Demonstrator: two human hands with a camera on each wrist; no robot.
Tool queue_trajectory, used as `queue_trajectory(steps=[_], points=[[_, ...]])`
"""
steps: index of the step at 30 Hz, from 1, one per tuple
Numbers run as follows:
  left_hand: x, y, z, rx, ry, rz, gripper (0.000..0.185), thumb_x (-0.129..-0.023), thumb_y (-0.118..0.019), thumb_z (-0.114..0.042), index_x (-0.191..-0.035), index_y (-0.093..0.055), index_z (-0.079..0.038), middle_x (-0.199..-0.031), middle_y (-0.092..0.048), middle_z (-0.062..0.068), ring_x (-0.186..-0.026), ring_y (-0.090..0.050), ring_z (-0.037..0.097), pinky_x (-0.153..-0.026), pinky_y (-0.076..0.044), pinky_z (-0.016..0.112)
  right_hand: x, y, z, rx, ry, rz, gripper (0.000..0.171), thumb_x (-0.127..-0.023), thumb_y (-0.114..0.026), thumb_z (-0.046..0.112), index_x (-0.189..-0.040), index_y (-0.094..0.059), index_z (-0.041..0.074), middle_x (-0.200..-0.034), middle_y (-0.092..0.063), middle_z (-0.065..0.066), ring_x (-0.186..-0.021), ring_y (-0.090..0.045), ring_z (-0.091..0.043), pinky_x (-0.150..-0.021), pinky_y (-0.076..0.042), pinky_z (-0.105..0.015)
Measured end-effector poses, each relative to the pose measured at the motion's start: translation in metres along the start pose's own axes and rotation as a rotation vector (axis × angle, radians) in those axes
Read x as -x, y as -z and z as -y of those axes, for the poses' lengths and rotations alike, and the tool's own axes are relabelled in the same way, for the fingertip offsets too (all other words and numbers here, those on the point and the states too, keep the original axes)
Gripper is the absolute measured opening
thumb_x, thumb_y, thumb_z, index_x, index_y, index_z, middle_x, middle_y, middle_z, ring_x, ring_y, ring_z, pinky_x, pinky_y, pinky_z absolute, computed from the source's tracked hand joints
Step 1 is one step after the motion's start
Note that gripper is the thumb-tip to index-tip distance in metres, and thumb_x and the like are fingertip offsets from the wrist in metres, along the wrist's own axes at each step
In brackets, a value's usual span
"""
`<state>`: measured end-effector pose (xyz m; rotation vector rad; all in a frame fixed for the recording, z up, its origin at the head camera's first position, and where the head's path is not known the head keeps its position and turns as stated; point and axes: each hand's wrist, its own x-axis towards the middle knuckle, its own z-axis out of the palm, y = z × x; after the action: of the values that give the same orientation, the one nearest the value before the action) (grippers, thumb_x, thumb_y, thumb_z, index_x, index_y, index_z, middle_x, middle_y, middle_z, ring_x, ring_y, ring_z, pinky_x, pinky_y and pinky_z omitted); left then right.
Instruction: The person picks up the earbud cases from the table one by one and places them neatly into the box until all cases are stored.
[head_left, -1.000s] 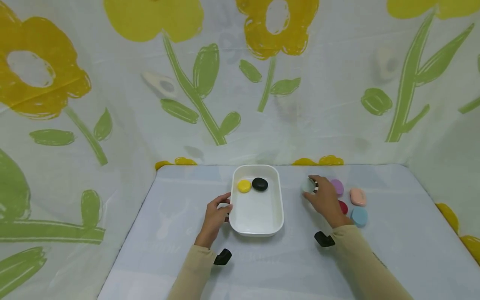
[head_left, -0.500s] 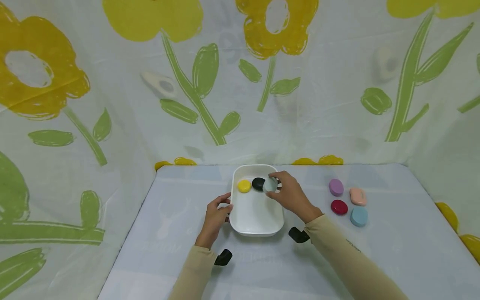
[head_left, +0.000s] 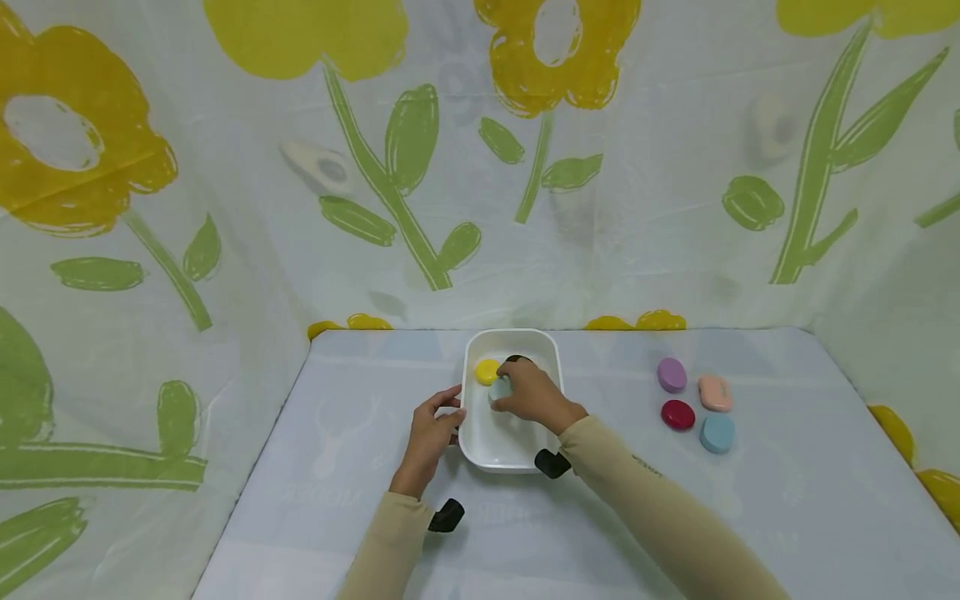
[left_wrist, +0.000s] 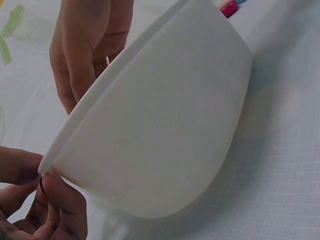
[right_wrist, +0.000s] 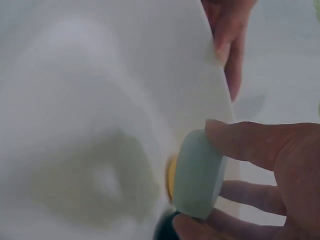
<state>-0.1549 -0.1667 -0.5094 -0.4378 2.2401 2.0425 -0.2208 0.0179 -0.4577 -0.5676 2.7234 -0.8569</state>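
Observation:
A white rectangular tray [head_left: 510,446] stands at mid-table. At its left side my left hand [head_left: 429,433] pinches the rim between thumb and fingers, as the left wrist view shows up close. My right hand [head_left: 536,396] is inside the tray's outline, pinching a pale green soap bar [right_wrist: 197,175] between thumb and fingertips. The bar is tilted on edge in the right wrist view. Just beyond it lie a round yellow soap [head_left: 486,372] and a black oval soap [head_left: 519,359], the black one mostly hidden by the right hand.
To the right on the table lie a purple soap [head_left: 672,375], a pink soap [head_left: 715,392], a dark red soap [head_left: 678,415] and a light blue soap [head_left: 717,433]. A flower-printed curtain [head_left: 645,250] rises behind the table's far edge.
My right hand has carried the pale green soap bar leftward from the group on the right and over into the tray. My left hand stays at the tray's left rim.

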Motion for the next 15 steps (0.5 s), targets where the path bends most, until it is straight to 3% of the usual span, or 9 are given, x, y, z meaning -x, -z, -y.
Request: queue_trajectory(steps=[8, 15], points=[[-0.0008, 0.0008, -0.0004, 0.014, -0.005, 0.007, 0.045, -0.103, -0.063, -0.001, -0.148, -0.061, -0.003, -0.125, -0.056, 0.015, -0.088, -0.065, 0.023, -0.059, -0.055, 0.025, -0.0071, -0.0079, 0.0040, -0.012, -0.049, 0.054, 0.050, -0.086, -0.090, 0.016, -0.126, -0.070, -0.007, -0.123, -0.071, -0.018, -0.107, -0.068, -0.029, -0.100, -0.056, -0.045], [-0.0004, 0.0014, 0.0007, 0.012, -0.008, 0.013, 0.045, -0.103, -0.062, -0.002, -0.148, -0.061, -0.004, -0.126, -0.056, 0.015, -0.090, -0.066, 0.024, -0.060, -0.056, 0.025, -0.0105, -0.0084, 0.0000, -0.003, -0.086, 0.015, 0.047, -0.092, -0.084, 0.022, -0.127, -0.069, -0.006, -0.125, -0.071, -0.018, -0.111, -0.067, -0.031, -0.103, -0.055, -0.046]])
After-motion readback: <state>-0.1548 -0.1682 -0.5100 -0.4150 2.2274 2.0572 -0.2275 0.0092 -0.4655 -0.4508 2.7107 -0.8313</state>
